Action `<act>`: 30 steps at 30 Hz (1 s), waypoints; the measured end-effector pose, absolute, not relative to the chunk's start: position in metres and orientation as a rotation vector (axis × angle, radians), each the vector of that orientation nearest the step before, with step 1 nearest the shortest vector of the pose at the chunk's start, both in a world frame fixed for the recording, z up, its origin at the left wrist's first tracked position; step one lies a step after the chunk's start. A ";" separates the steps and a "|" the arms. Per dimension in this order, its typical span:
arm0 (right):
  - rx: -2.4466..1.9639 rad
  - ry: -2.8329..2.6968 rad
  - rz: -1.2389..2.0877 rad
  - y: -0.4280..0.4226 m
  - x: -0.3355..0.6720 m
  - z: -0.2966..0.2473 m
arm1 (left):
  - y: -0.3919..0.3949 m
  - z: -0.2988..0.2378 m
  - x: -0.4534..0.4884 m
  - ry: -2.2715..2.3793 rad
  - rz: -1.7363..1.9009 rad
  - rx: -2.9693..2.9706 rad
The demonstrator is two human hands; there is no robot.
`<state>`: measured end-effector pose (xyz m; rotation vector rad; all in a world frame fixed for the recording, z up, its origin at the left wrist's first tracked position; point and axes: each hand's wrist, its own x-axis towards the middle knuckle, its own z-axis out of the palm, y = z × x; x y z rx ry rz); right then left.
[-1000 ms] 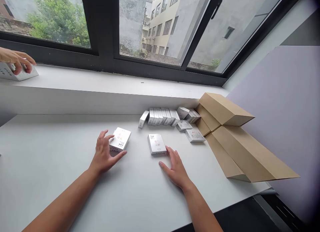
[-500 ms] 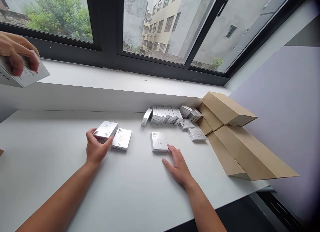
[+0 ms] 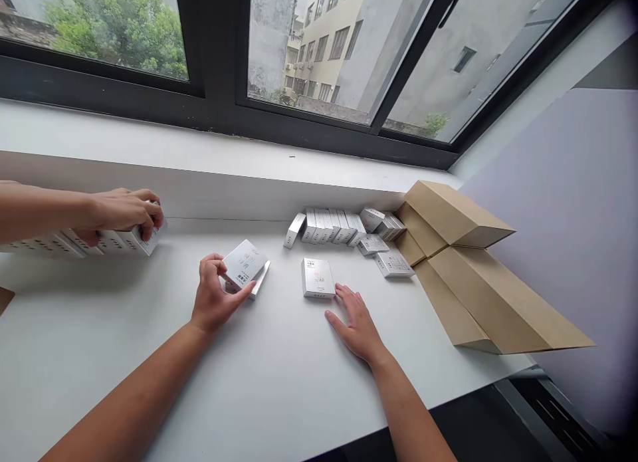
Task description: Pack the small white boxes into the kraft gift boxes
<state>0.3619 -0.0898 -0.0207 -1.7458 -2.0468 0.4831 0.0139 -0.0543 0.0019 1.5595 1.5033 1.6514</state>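
My left hand (image 3: pixel 219 294) grips a small silver-white printed box (image 3: pixel 244 261) between thumb and fingers. This box is tilted and overlaps a second small box (image 3: pixel 262 280), which is mostly hidden beneath it. To the right, a third small box (image 3: pixel 318 278) lies flat on the white table (image 3: pixel 279 395). My right hand (image 3: pixel 356 324) rests beside that box, fingers apart, its fingertips near the lower right corner and nothing in its grasp.
Another person's hand (image 3: pixel 124 213) holds a row of small boxes (image 3: pixel 107 241) at the left. A leaning row of similar boxes (image 3: pixel 326 226) lines the back wall, with several loose ones nearby. An opened cardboard carton (image 3: pixel 468 282) stands at right, below the window.
My left hand has moved right with its box, now over the neighbouring one. The other person's hand has come down onto the table with a row of boxes. My right hand has barely moved.
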 end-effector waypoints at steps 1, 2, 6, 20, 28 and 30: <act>-1.742 -2.045 0.479 -0.090 0.362 -0.021 | -0.055 0.002 0.015 1.466 1.632 1.551; -1.739 -2.043 0.479 -0.090 0.363 -0.021 | -0.056 0.003 0.015 1.420 1.624 1.533; -1.731 -2.036 0.488 -0.089 0.362 -0.020 | -0.054 0.012 0.008 1.256 1.619 1.360; -1.742 -2.033 0.541 -0.090 0.363 -0.016 | -0.020 0.037 0.005 1.684 1.165 1.357; -1.749 -2.037 0.553 -0.092 0.362 -0.013 | -0.029 0.031 0.042 2.091 0.665 1.768; -1.748 -2.034 0.558 -0.092 0.363 -0.012 | -0.028 0.032 0.044 2.082 0.548 1.829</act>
